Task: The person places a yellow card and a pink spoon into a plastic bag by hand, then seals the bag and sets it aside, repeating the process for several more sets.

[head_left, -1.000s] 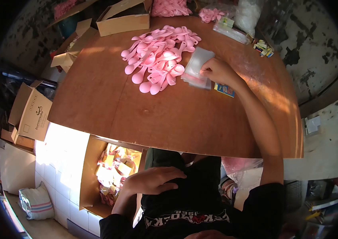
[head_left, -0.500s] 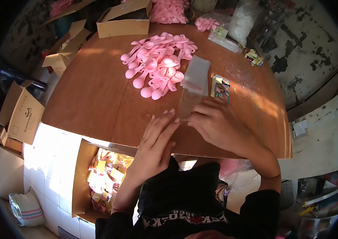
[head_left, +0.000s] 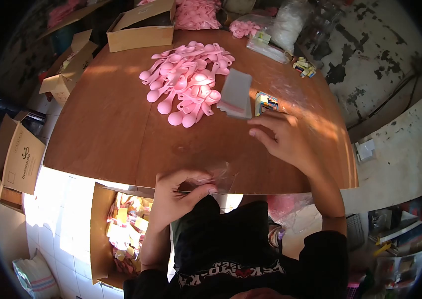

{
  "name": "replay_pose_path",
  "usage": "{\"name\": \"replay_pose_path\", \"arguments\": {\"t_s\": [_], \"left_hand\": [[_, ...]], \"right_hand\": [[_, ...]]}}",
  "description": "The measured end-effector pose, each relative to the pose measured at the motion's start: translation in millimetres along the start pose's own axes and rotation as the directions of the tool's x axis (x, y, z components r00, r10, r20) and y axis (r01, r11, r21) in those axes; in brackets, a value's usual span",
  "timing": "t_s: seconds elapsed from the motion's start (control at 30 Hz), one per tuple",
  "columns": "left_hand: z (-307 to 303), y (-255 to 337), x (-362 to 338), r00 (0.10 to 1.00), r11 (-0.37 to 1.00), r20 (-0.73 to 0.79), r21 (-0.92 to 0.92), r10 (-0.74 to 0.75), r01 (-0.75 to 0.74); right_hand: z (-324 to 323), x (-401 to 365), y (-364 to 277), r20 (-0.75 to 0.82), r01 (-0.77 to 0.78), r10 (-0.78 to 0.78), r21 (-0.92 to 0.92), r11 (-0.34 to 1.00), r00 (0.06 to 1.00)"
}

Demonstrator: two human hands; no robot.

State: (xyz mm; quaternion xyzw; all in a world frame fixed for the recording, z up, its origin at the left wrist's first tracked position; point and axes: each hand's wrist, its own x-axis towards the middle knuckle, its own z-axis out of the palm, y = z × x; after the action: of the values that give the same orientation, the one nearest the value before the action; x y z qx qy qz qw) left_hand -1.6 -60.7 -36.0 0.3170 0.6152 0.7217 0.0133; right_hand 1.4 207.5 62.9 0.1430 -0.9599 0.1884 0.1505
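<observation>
At the table's front edge my left hand (head_left: 178,194) is closed, its thumb and fingers pinching a clear plastic bag (head_left: 224,175) that juts out to the right. My right hand (head_left: 286,139) hovers over the right part of the table, thumb and forefinger apart, with nothing seen in it. Just beyond its fingertips lies a small stack of printed cards (head_left: 265,101), partly covered by the hand. A pile of clear plastic bags (head_left: 237,90) lies left of the cards. Further left is a heap of pink measuring spoons (head_left: 183,79).
An open carton (head_left: 141,37) and bags of pink spoons (head_left: 197,15) stand at the table's far edge. Small boxes (head_left: 304,67) sit at the far right. Below the front edge, a carton (head_left: 102,234) holds packed pieces. Another carton (head_left: 24,159) stands left.
My left hand has drawn a clear bag down toward the table's front edge. My right hand has let go of it and moved right and up, toward the cards. The view has shifted slightly.
</observation>
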Motion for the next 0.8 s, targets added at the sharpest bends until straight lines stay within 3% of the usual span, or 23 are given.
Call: {"name": "replay_pose_path", "arguments": {"t_s": [0.03, 0.1, 0.17, 0.23, 0.3, 0.33, 0.4, 0.43, 0.5, 0.6, 0.67, 0.7, 0.77, 0.8], "left_hand": [[2.3, -0.4, 1.2, 1.000, 1.000, 0.002, -0.006, -0.001, 0.001], [6.3, -0.8, 5.0, 0.992, 0.978, -0.093, -0.196, -0.088, 0.068], [6.4, -2.5, 7.4, 0.990, 0.976, -0.101, -0.202, -0.098, 0.076], [7.7, 1.9, 12.8, 0.985, 0.966, -0.134, -0.250, -0.108, 0.071], [10.7, 0.3, 17.5, 0.982, 0.943, -0.141, -0.325, -0.124, 0.072], [10.1, -3.8, 18.9, 0.986, 0.945, -0.129, -0.324, -0.104, 0.057], [12.4, -7.8, 21.8, 0.990, 0.946, -0.108, -0.321, -0.092, 0.052], [14.5, -9.0, 23.8, 0.990, 0.952, -0.103, -0.301, -0.096, 0.061], [20.9, -9.9, 28.6, 0.990, 0.957, -0.094, -0.280, -0.105, 0.075], [32.8, -6.7, 38.7, 0.968, 0.932, -0.178, -0.346, -0.177, 0.107], [34.9, -2.1, 46.8, 0.955, 0.933, -0.174, -0.314, -0.241, 0.178], [35.1, 1.4, 50.8, 0.941, 0.925, -0.157, -0.290, -0.300, 0.247], [37.3, 5.2, 55.6, 0.931, 0.918, -0.151, -0.277, -0.333, 0.283], [39.3, 3.5, 57.4, 0.946, 0.934, -0.127, -0.246, -0.298, 0.261]], "right_hand": [[0.3, 3.2, 26.7, -0.012, 0.000, -0.002, -0.181, 0.983, 1.000], [6.4, -0.1, 73.0, -0.010, 0.001, -0.003, -0.250, 0.968, 1.000], [13.8, -5.9, 101.4, -0.016, -0.109, 0.113, -0.421, 0.901, 0.993], [11.4, -4.1, 102.4, -0.026, -0.121, 0.120, -0.370, 0.921, 0.992], [4.9, -5.2, 100.9, 0.075, -0.290, 0.321, -0.270, 0.918, 0.944], [3.8, -6.2, 102.5, 0.076, -0.295, 0.324, -0.263, 0.919, 0.943], [2.5, -9.7, 108.4, 0.024, -0.178, 0.184, -0.152, 0.972, 0.983], [3.6, -11.4, 113.5, 0.024, -0.187, 0.192, -0.147, 0.971, 0.981], [5.5, -11.9, 116.2, -0.091, -0.071, 0.064, -0.079, 0.994, 0.994], [-14.9, -14.4, 91.5, -0.194, -0.183, 0.152, -0.152, 0.971, 0.969], [-28.0, -16.0, 66.3, -0.409, -0.105, 0.081, -0.036, 0.994, 0.909], [-31.0, -18.2, 55.0, -0.402, -0.093, 0.078, -0.019, 0.995, 0.912], [-36.1, -24.9, 35.5, -0.498, 0.047, 0.173, 0.399, 0.916, 0.850], [-38.8, -27.1, 25.6, -0.498, 0.053, 0.173, 0.407, 0.912, 0.850]]}}
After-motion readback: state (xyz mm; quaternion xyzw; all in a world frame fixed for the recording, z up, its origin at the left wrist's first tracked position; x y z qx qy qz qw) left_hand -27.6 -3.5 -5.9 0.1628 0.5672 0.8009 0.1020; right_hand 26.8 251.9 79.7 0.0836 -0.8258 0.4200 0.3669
